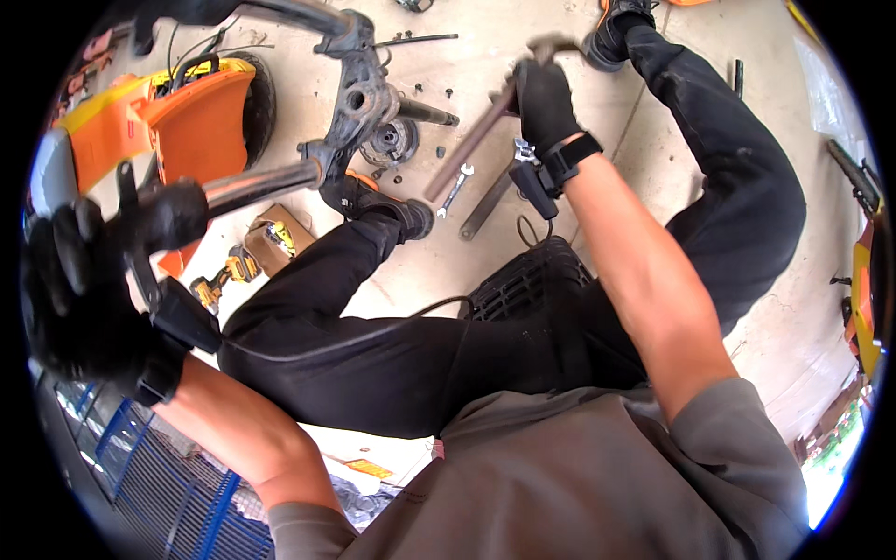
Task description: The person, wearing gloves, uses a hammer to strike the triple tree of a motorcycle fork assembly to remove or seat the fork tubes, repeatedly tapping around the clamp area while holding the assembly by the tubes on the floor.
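Note:
A black-gloved left hand (79, 299) is beside the dark lower end of a fork leg (177, 213), its fingers spread apart. That leg belongs to a motorcycle front fork (355, 103) with a greasy metal clamp, which slants across the upper left. My right hand (549, 105), also gloved in black, is closed around a hammer (476, 140) close to its head. The long brown handle points down toward the floor, and the head is smeared by motion. Below the handle an open-end wrench (455, 192) and a flat metal bar (487, 203) lie on the floor.
A hub-like round part (390, 143) and several bolts lie near my left shoe. Left stand orange bodywork (196, 121), a yellow drill (224, 277) and a cardboard box (268, 245). A black plastic crate (527, 277) is beneath me. A blue rack (177, 485) stands lower left.

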